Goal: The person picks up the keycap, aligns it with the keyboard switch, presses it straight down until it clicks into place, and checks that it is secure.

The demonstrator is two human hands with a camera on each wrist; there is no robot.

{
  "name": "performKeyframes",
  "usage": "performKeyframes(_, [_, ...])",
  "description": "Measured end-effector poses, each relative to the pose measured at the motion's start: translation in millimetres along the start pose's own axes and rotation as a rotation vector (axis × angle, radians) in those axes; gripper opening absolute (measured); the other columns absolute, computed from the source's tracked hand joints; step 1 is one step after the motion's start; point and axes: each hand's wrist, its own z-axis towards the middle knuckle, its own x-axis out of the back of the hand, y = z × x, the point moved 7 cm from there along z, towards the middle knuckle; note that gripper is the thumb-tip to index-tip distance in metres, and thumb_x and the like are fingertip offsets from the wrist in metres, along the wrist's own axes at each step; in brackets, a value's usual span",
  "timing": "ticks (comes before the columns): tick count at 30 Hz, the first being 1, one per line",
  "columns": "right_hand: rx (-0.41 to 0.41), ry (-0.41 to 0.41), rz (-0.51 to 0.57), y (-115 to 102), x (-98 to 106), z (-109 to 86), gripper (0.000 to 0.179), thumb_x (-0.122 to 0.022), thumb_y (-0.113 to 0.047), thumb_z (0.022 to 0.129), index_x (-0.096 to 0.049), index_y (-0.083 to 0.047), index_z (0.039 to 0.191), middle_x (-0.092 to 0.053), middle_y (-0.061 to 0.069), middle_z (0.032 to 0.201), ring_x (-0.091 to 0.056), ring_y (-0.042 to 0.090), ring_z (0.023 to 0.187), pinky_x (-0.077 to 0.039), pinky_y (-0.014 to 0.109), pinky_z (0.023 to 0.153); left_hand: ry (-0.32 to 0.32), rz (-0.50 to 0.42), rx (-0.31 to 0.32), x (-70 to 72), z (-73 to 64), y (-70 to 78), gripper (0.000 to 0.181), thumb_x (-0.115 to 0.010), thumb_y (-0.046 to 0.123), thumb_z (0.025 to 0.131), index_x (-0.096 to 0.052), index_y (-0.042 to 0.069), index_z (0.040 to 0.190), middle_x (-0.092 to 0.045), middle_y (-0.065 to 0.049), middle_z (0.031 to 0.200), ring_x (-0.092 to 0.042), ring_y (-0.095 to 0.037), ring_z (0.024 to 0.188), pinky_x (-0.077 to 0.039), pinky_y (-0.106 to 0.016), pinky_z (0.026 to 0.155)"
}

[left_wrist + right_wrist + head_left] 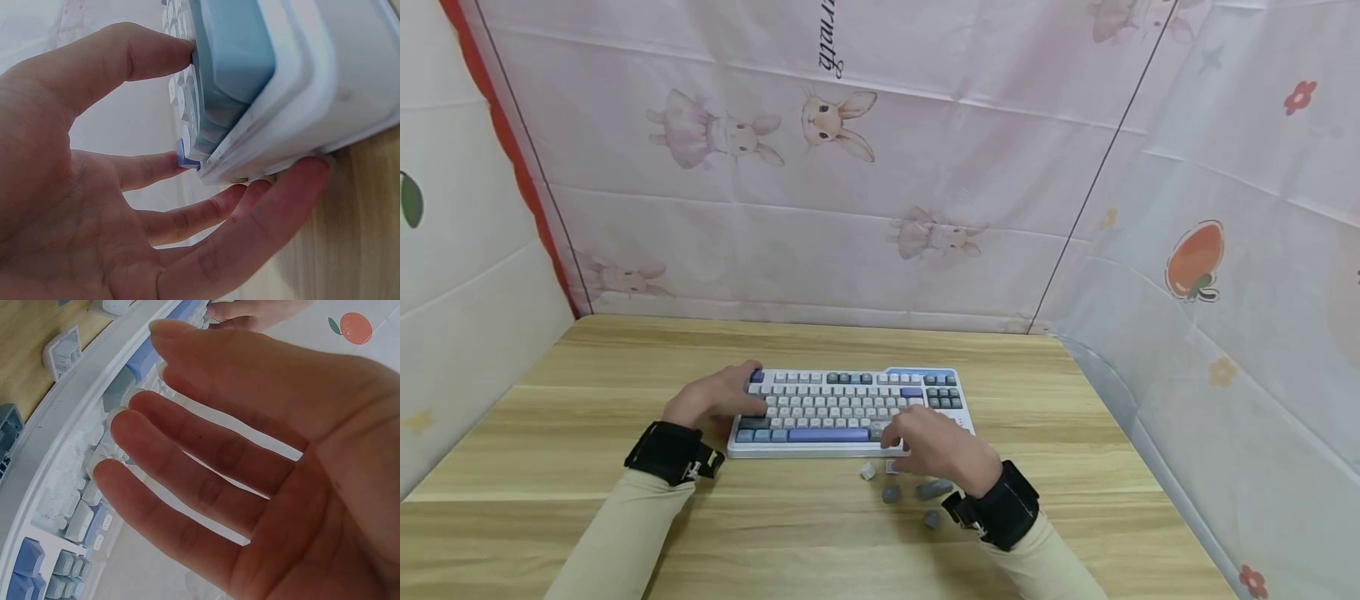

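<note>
A white keyboard [831,402] with white, grey-blue and purple keycaps lies on the table. At its left end my left hand [718,395] holds the frame, thumb against the edge of the blue-grey keys [231,56] and fingers along the side and the underside. My right hand [938,446] hovers over the lower right part of the keyboard, its fingers slightly bent and spread, with nothing visible in them. In the right wrist view some keycaps are off in that area. Loose in front lie a white keycap [867,471], a long grey keycap [934,488] and a rounded grey one [891,493].
Another small grey keycap [932,519] lies near the right wrist strap [1007,506]. The wooden table [790,533] reaches printed cloth walls [850,275] at the back and sides.
</note>
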Motion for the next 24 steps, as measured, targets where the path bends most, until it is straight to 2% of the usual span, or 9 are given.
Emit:
performKeyframes(8, [-0.011, -0.016, -0.001, 0.8, -4.1, -2.2, 0.02, -0.084, -0.01, 0.084, -0.081, -0.006, 0.104, -0.08, 0.007, 0.102, -0.072, 0.015, 0.082, -0.055, 0.019, 0.071, 0.012, 0.023, 0.002, 0.1, -0.6, 0.3, 0.087, -0.07, 0.026, 0.091, -0.023, -0.003, 0.158, -0.042, -0.034, 0.151, -0.052, -0.039, 0.119, -0.053, -0.048, 0.089])
performKeyframes(13, [-0.013, -0.037, 0.014, 1.9, -7.6, -1.9, 0.023, -0.085, -0.008, 0.083, -0.081, -0.006, 0.105, -0.08, 0.006, 0.103, -0.072, 0.013, 0.083, -0.054, 0.018, 0.072, 0.008, 0.016, 0.001, -1.0, -0.1, -0.1, 0.087, -0.069, 0.025, 0.092, -0.023, -0.003, 0.159, -0.042, -0.034, 0.151, -0.052, -0.039, 0.12, -0.054, -0.048, 0.088])
performKeyframes(16, [-0.016, -0.053, 0.035, 1.0, -11.3, -1.1, 0.024, -0.085, -0.007, 0.083, -0.081, -0.007, 0.106, -0.08, 0.006, 0.104, -0.072, 0.013, 0.084, -0.054, 0.017, 0.073, 0.01, 0.025, 0.0, -0.8, 0.1, 0.1, 0.087, -0.069, 0.025, 0.092, -0.022, -0.004, 0.158, -0.04, -0.034, 0.152, -0.051, -0.039, 0.121, -0.052, -0.05, 0.092])
performKeyframes(24, [-0.003, -0.09, 0.048, -5.9, -20.5, 1.7, 0.014, -0.083, -0.006, 0.084, -0.081, -0.009, 0.098, -0.079, 0.001, 0.093, -0.069, 0.011, 0.081, -0.052, 0.017, 0.072, 0.011, 0.021, -0.002, -0.3, -1.1, 1.3, 0.086, -0.069, 0.025, 0.092, -0.022, -0.004, 0.158, -0.04, -0.035, 0.152, -0.05, -0.041, 0.124, -0.05, -0.055, 0.099])
